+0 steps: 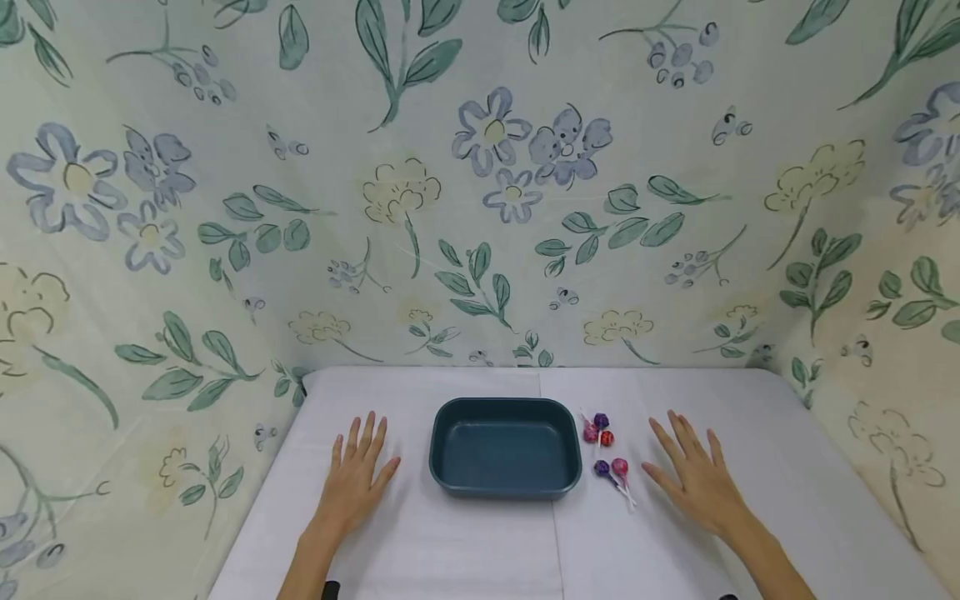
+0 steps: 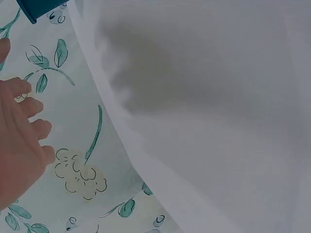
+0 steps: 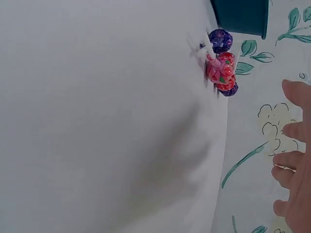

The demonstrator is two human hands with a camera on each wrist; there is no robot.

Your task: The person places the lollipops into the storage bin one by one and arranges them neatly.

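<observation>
My left hand (image 1: pixel 355 482) hovers over the white table left of a dark teal tray (image 1: pixel 506 492), its fingers spread and holding nothing. On the other side, my right hand (image 1: pixel 697 483) is held with fingers extended, right of several wrapped lollipops. Two of them, a purple lollipop (image 1: pixel 602 468) and a pink lollipop (image 1: pixel 619 467), lie with their sticks toward the front. Behind these sit another purple lollipop (image 1: pixel 601 421), a red lollipop (image 1: pixel 607 437) and a pink-red lollipop (image 1: pixel 591 432). In the right wrist view the lollipops (image 3: pixel 221 68) overlap near the tray's corner.
A white cloth (image 1: pixel 450 550) covers the table, with a crease running front to back. Floral fabric (image 1: pixel 480 250) hangs behind the table and along both sides. Hand shadows fall on the cloth in both wrist views.
</observation>
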